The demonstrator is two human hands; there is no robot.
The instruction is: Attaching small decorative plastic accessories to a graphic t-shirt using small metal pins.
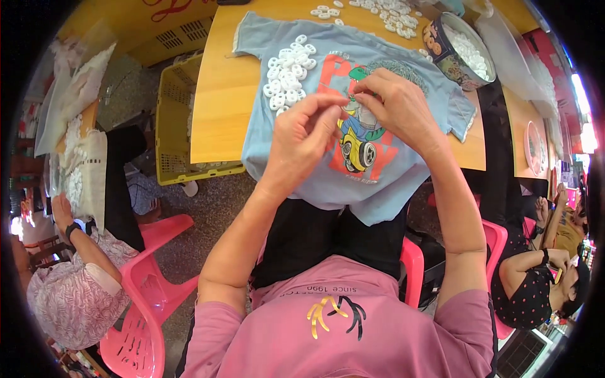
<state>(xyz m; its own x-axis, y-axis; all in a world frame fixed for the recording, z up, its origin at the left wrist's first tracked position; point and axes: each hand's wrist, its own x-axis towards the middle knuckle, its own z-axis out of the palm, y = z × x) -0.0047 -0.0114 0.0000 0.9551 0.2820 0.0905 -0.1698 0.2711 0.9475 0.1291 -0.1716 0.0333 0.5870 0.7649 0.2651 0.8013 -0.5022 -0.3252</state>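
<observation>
My left hand (302,135) and my right hand (394,104) meet above a light blue printed T-shirt (391,179) spread over the edge of a yellow wooden table (217,107). Their fingertips pinch together around something small at about the shirt's middle; the piece itself is too small to make out. A heap of small white rings (288,79) lies on the shirt just left of my left hand. More white rings (394,14) are scattered on the table beyond the shirt.
A round tin (460,53) filled with white rings stands at the back right. A yellow plastic crate (173,120) sits on the floor left of the table. Pink plastic chairs (148,296) and other seated people are at both sides.
</observation>
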